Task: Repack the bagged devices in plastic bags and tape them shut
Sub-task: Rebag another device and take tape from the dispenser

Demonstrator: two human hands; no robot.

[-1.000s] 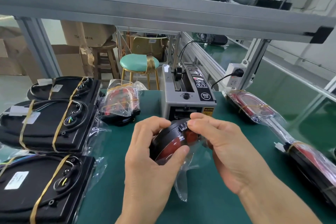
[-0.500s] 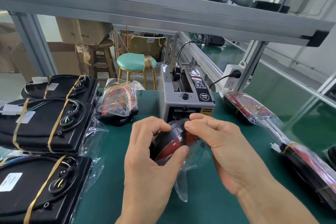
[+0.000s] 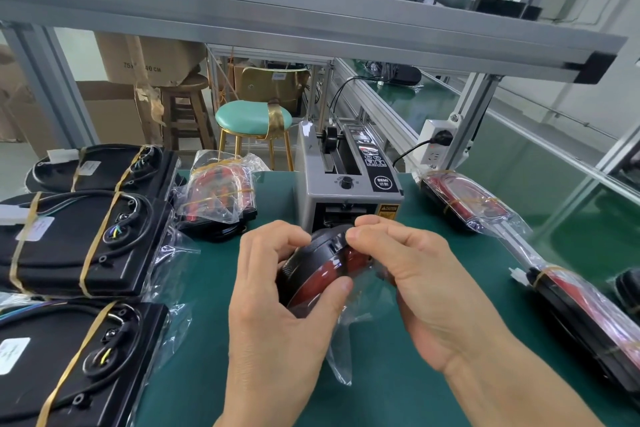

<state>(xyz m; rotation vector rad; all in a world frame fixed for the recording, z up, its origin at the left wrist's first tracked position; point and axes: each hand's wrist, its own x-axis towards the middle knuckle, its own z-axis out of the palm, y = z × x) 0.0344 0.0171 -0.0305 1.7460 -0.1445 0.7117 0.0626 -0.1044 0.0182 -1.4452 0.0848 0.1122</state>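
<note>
A round black and red device in a clear plastic bag sits between my hands, just in front of the grey tape dispenser. My left hand grips its left side, thumb across the red face. My right hand holds the right side, its fingertips pinching at the bag on the device's top edge. The bag's loose end hangs down toward the green mat.
Black devices bound with rubber bands are stacked on the left. A bagged red device lies behind them, and two more bagged ones lie on the right. An aluminium shelf beam runs overhead.
Both hands keep their hold on the bagged device. The view has shifted slightly, and the fingers have barely moved.
</note>
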